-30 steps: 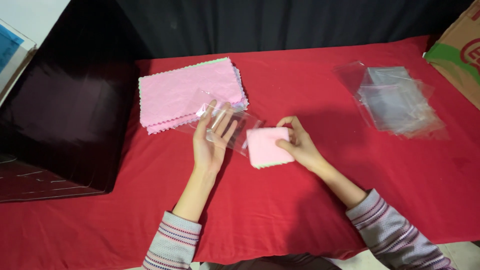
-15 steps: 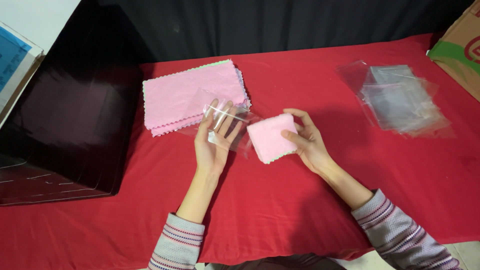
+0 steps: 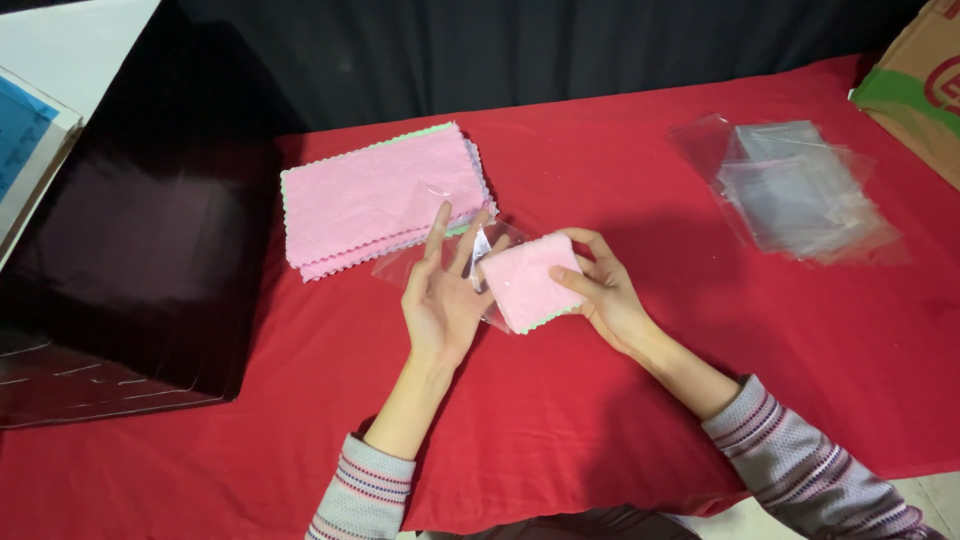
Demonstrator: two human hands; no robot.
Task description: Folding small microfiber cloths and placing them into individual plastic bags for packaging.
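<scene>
Right hand [image 3: 610, 295] has pushed the folded pink cloth [image 3: 528, 282], pinched in its fingers, closer to the clear bag [image 3: 470, 262] that the left hand [image 3: 445, 290], fingers spread, holds above the red worktop [image 3: 560, 400].

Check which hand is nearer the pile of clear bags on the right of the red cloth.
Right. The right hand lies left of the pile of clear bags, holding a folded pink cloth; the left hand is farther left, beyond that cloth.
</scene>
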